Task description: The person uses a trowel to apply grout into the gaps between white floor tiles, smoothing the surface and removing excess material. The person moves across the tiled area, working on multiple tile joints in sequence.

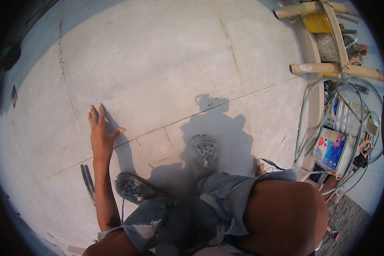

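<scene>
My left hand (pixel 101 133) reaches out over the large pale floor tiles (pixel 158 68), its fingers stretched and the thumb held apart. Nothing is in it. The fingertips are at or just above the tile, close to a joint line; contact is hard to tell. Beside my left forearm lies a dark, narrow, bent strip (pixel 88 183). My grey clogs, the left one (pixel 134 188) and the right one (pixel 205 154), stand on the floor below my bent knees in torn denim shorts (pixel 230 200). My right hand does not show.
Along the right stand bamboo poles (pixel 315 68) joined by a crosspiece, a yellow container (pixel 318 22), a loose coil of green hose (pixel 301 123) and a white-and-blue bucket (pixel 330 147). A small flat object (pixel 14 97) lies at far left. My shadow (pixel 215 128) falls ahead.
</scene>
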Demonstrator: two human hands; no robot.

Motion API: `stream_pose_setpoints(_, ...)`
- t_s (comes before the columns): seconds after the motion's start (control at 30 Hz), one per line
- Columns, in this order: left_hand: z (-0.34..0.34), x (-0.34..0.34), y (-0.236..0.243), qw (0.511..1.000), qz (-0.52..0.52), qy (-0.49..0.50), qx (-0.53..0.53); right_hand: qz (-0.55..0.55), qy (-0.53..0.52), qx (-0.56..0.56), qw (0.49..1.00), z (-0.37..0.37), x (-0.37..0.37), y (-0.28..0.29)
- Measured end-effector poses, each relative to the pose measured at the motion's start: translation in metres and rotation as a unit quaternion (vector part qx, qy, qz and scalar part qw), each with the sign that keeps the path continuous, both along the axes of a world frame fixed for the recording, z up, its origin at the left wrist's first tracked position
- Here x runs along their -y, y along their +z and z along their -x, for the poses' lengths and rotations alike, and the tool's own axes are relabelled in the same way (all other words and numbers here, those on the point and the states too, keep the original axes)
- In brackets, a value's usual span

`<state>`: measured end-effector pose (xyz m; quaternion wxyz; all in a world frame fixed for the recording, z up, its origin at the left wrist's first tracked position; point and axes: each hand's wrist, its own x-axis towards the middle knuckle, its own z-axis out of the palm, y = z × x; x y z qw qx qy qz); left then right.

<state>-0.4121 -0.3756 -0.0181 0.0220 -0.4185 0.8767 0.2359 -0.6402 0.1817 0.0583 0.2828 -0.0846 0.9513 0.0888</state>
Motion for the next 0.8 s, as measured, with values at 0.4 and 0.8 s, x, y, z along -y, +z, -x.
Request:
stream_pose_setpoints(0.4,0.004,0.000,0.006,1.000,0.000,0.005,0.027,0.192,-0.181,0.003,0.964,-0.018,-0.042,0.019)
stream_pose_setpoints(0.8,0.004,0.004,0.005,1.000,-0.014,0.014,0.014,0.509,-0.452,0.072,0.729,0.164,0.162,-0.021)
